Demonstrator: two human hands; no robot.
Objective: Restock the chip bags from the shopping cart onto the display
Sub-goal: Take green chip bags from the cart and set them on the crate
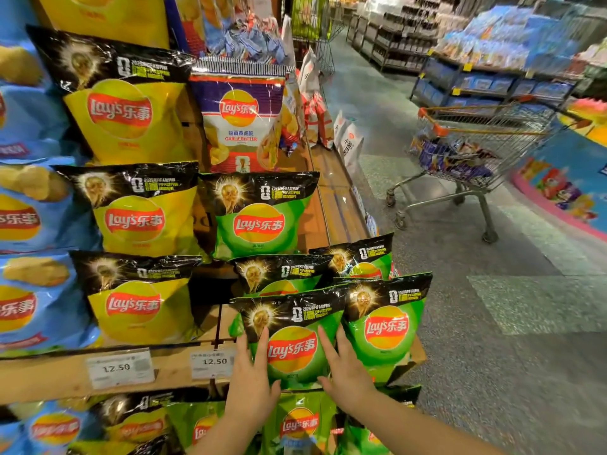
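Now your hands bracket a green chip bag (292, 339) on the shelf (65, 372): left hand (251, 385) flat against its left edge, fingers straight, right hand (345, 372) pressing its right edge, fingers spread. Another green bag (387, 323) touches it on the right, near the shelf's corner. Open floor (492, 307) separates you from the shopping cart (473, 152). Its black top shows a gold trophy.

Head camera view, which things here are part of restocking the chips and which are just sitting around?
Part of the job:
- green Lay's chip bag, flanked by the left hand and right hand with straight fingers
- wire shopping cart with orange trim, holding more bags
- wooden display shelf

Just there:
- yellow Lay's chip bags
- white price tags
- blue shelving across the aisle
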